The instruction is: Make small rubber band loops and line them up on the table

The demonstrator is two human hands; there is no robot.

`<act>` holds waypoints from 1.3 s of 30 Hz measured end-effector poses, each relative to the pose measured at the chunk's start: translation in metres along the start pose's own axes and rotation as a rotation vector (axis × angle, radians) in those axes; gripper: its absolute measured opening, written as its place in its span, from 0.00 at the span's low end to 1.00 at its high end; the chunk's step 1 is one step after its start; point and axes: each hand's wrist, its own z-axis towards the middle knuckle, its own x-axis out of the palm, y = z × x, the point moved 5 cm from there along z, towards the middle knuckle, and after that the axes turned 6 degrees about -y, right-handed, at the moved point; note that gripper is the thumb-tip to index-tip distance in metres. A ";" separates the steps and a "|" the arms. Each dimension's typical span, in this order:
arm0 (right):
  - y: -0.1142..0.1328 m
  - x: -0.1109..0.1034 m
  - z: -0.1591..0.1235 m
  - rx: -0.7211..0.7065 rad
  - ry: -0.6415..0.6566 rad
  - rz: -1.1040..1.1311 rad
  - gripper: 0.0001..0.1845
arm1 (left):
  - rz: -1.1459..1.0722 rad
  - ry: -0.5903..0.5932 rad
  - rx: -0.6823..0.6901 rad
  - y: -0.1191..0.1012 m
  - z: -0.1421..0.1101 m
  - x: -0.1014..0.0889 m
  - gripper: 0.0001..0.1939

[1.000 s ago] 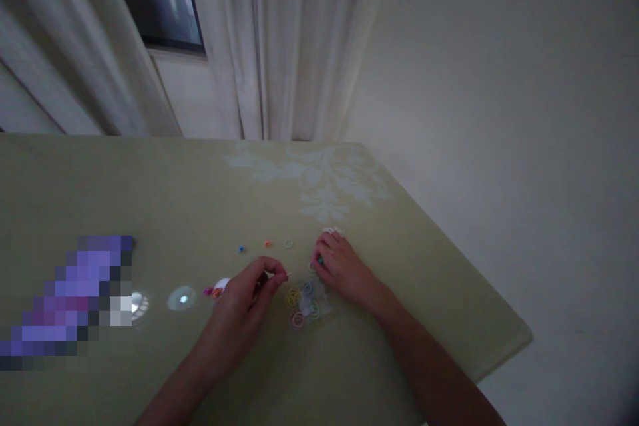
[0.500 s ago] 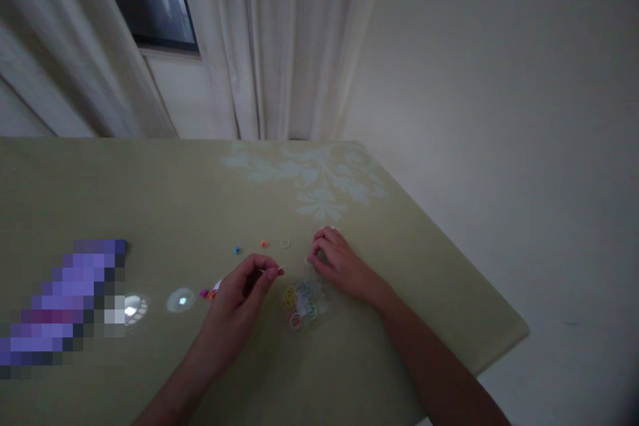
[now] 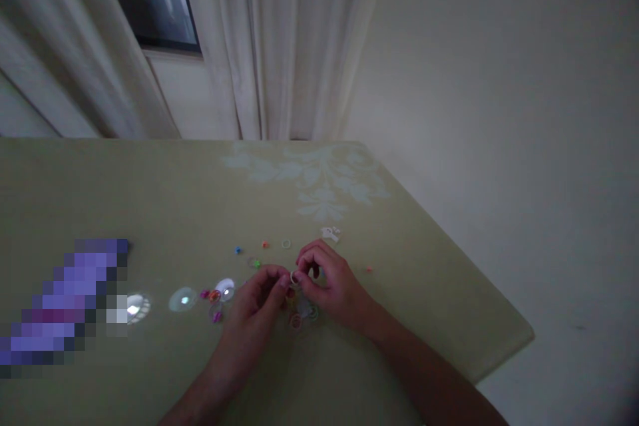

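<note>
My left hand (image 3: 257,303) and my right hand (image 3: 332,283) meet fingertip to fingertip above the table. Between them is a small pale ring (image 3: 294,277), pinched by the thumb and finger of each hand. A reddish bit shows by my left fingertips, too small to name. Just below the hands lies a clear packet (image 3: 304,309) of coloured rings, partly covered by my right hand; a pink ring (image 3: 296,322) shows at its near side. Beyond the hands lie a loose pale ring (image 3: 286,244), an orange piece (image 3: 265,244), a blue piece (image 3: 238,250) and a green piece (image 3: 257,263).
Left of my left hand are a purple piece (image 3: 216,317), an orange one (image 3: 214,295) and shiny clear discs (image 3: 183,300). White bits (image 3: 330,233) lie behind my right hand. A pixelated purple object (image 3: 64,299) is at far left. The table's edge (image 3: 439,233) slants along the right.
My right hand has moved left and toward me, bringing a pale ring to my left fingertips. My left hand has shifted slightly right. White bits and small coloured pieces are now uncovered.
</note>
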 end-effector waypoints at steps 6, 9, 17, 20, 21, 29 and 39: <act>0.002 -0.002 -0.002 -0.044 -0.060 0.002 0.05 | -0.045 0.001 -0.062 -0.002 -0.002 0.001 0.17; 0.004 -0.003 -0.002 -0.060 -0.089 -0.004 0.04 | -0.102 0.015 -0.079 0.001 -0.001 0.001 0.16; 0.007 -0.007 -0.001 -0.009 -0.066 0.014 0.01 | -0.080 0.015 -0.065 0.000 0.004 -0.005 0.13; 0.005 -0.011 0.000 0.019 -0.033 0.001 0.02 | -0.011 0.009 -0.041 -0.003 0.008 -0.011 0.13; 0.004 -0.012 0.000 0.028 0.000 -0.010 0.02 | 0.017 -0.016 -0.019 -0.005 0.010 -0.016 0.14; 0.000 0.001 -0.011 0.006 0.357 -0.155 0.05 | 0.481 -0.346 -0.047 -0.017 0.033 -0.090 0.24; 0.002 0.005 -0.014 -0.017 0.431 -0.184 0.03 | 1.125 -0.066 0.428 -0.004 0.042 -0.077 0.18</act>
